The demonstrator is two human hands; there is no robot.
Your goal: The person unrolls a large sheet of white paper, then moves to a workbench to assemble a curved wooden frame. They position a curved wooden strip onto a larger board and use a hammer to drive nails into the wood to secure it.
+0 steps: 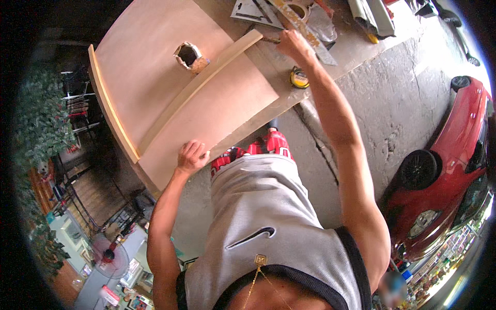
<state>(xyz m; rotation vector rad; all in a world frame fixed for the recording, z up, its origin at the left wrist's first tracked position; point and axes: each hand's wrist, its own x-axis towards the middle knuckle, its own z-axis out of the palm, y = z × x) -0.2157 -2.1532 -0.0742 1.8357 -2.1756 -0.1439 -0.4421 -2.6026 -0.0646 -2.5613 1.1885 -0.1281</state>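
Note:
A large pale plywood sheet (227,101) lies on the workbench, with a rough-edged hole through it. One long wooden strip (199,85) crosses the sheet, and another strip (116,111) runs along its left edge. My left hand (192,156) rests on the sheet near its front edge, fingers curled in; whatever they may hold is hidden. Beyond the right end of the crossing strip, my right hand (297,46) is closed around a tool with a dark shaft, whose head I cannot make out. A yellow and black tape measure (298,77) sits on the bench below my right wrist.
Near my right hand lie a long metal ruler (305,31), a roll of tape (298,11) and a white triangular item (256,13). A red car (447,170) stands on the right. A fan (110,257) and green foliage (44,129) are on the left.

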